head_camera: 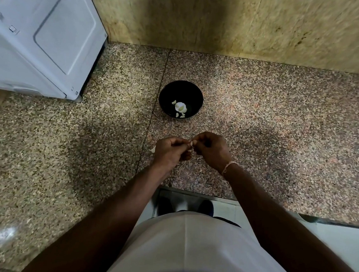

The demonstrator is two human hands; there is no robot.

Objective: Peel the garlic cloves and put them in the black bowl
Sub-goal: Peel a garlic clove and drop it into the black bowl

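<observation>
The person stands at a speckled granite counter (261, 120), both forearms reaching out over it, and the two hands meet just above the stone in front of the body. The left hand (170, 150) and the right hand (210, 149) are each curled in, fingertips nearly touching one another, and between them they pinch a small garlic clove (191, 146) with papery skin showing pale at the point where the thumbs and fingers come together. How much skin is on the clove is too small to tell. A thin light band (228, 166) circles the right wrist. Just beyond the hands, further back on the counter, sits the black bowl (181, 88), upright, apart from the hands. Inside it lie several pale garlic pieces (180, 108), gathered low on the near side of the bowl's floor. A small pale scrap (152, 149) lies on the stone just left of the left hand. At the far left of the counter stands a white appliance (42, 35), against a tan stone wall (226, 21) that runs along the back.
</observation>
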